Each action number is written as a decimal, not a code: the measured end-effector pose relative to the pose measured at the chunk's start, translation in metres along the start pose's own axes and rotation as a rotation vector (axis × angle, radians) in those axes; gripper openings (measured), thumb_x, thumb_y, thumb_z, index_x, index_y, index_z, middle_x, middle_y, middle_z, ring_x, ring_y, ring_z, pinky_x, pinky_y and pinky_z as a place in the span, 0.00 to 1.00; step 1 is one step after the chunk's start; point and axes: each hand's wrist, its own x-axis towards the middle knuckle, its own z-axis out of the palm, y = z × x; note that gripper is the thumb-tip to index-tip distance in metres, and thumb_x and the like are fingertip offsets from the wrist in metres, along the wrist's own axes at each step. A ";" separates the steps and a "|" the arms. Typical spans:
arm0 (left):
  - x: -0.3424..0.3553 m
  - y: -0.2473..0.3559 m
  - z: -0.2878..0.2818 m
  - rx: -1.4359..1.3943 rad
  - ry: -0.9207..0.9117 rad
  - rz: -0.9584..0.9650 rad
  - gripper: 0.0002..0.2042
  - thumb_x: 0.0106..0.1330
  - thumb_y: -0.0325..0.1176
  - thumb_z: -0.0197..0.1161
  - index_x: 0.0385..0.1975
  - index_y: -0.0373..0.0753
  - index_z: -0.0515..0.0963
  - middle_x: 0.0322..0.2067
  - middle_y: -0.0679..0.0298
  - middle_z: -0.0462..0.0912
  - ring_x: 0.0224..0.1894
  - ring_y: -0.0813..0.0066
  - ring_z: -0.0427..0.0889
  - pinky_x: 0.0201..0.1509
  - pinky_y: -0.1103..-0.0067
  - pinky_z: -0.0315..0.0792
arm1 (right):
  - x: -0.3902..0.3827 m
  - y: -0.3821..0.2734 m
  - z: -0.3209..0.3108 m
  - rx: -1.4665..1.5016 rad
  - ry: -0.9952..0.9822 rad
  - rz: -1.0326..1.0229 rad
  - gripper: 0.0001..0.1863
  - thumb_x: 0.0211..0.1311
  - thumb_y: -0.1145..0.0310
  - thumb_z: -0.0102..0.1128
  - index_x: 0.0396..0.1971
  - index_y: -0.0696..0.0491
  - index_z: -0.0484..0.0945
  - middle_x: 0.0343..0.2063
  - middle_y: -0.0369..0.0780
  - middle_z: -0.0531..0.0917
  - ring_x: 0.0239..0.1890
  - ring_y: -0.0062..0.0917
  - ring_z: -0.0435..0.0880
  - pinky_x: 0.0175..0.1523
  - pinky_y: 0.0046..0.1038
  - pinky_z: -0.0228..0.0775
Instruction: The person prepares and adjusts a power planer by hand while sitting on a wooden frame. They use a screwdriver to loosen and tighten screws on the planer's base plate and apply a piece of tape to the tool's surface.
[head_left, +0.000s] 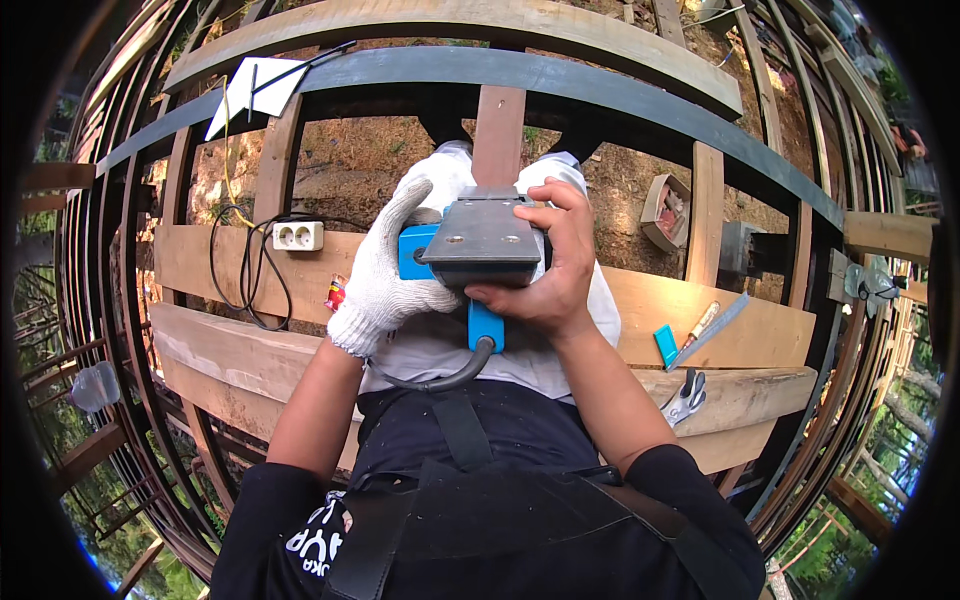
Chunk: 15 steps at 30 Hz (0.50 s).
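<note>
While a white socket strip (pixel 298 236) lies on the plank at far left, the gloved left hand (pixel 385 275) clasps a blue power tool (pixel 478 245) (grey soleplate up) over the lap; the bare right hand (pixel 560 265) wraps its other side.

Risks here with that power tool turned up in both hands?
1. The blue power tool is held sole-up over the lap, and its cable appears to lead toward the socket strip. If it is live, a bumped trigger could start it.
2. The right hand is bare and wraps the sole's edge; only the left hand is gloved.
3. The person sits on planks over open framing, so a dropped tool could fall through.
</note>
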 end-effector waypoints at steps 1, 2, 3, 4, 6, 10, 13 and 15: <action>0.000 -0.001 0.000 -0.060 0.011 -0.018 0.65 0.28 0.43 0.93 0.75 0.37 0.63 0.69 0.55 0.70 0.69 0.64 0.72 0.75 0.67 0.67 | 0.001 0.000 0.001 0.001 -0.002 0.000 0.46 0.23 0.48 0.91 0.45 0.54 0.78 0.50 0.49 0.78 0.56 0.48 0.77 0.62 0.48 0.70; 0.000 -0.001 0.001 -0.057 0.009 -0.009 0.65 0.28 0.43 0.93 0.75 0.37 0.63 0.69 0.55 0.70 0.69 0.64 0.72 0.75 0.67 0.67 | 0.001 0.000 0.001 0.000 0.004 -0.007 0.46 0.23 0.48 0.91 0.45 0.54 0.78 0.50 0.49 0.78 0.56 0.48 0.77 0.62 0.48 0.70; 0.000 -0.002 0.002 -0.068 0.012 -0.007 0.64 0.28 0.42 0.92 0.74 0.37 0.64 0.69 0.55 0.70 0.68 0.64 0.72 0.74 0.67 0.67 | 0.000 0.000 0.001 0.000 0.003 0.002 0.46 0.23 0.48 0.91 0.45 0.54 0.78 0.50 0.49 0.78 0.55 0.48 0.77 0.62 0.48 0.70; 0.001 -0.002 0.002 -0.077 0.016 -0.002 0.63 0.29 0.40 0.92 0.74 0.36 0.64 0.69 0.56 0.70 0.68 0.65 0.73 0.73 0.68 0.68 | 0.000 -0.001 0.002 0.001 0.003 0.009 0.46 0.23 0.48 0.91 0.45 0.54 0.77 0.50 0.49 0.78 0.55 0.48 0.77 0.62 0.48 0.70; 0.003 -0.002 0.000 -0.017 -0.004 0.014 0.62 0.29 0.39 0.91 0.74 0.36 0.65 0.69 0.56 0.70 0.67 0.65 0.73 0.73 0.68 0.68 | -0.003 0.000 0.001 0.013 -0.003 0.030 0.45 0.26 0.46 0.90 0.46 0.54 0.78 0.51 0.48 0.78 0.56 0.46 0.78 0.63 0.48 0.70; 0.001 0.000 -0.002 0.058 -0.022 0.011 0.59 0.30 0.37 0.89 0.72 0.37 0.66 0.71 0.55 0.68 0.70 0.62 0.71 0.75 0.68 0.65 | -0.004 0.002 -0.002 0.009 -0.022 0.027 0.45 0.24 0.49 0.91 0.46 0.54 0.78 0.51 0.48 0.78 0.55 0.46 0.78 0.62 0.46 0.71; 0.002 -0.005 0.000 0.055 -0.026 0.057 0.56 0.32 0.37 0.87 0.72 0.38 0.67 0.73 0.54 0.66 0.74 0.59 0.67 0.77 0.67 0.62 | -0.008 0.005 -0.002 0.032 -0.018 0.040 0.44 0.25 0.50 0.91 0.45 0.55 0.78 0.51 0.48 0.79 0.55 0.45 0.78 0.62 0.46 0.72; 0.003 -0.011 0.001 0.118 -0.026 0.078 0.56 0.33 0.38 0.87 0.71 0.38 0.67 0.73 0.53 0.67 0.74 0.58 0.67 0.77 0.67 0.62 | -0.011 0.003 -0.005 0.028 -0.010 0.059 0.43 0.28 0.48 0.91 0.46 0.55 0.79 0.51 0.47 0.79 0.56 0.45 0.79 0.63 0.46 0.71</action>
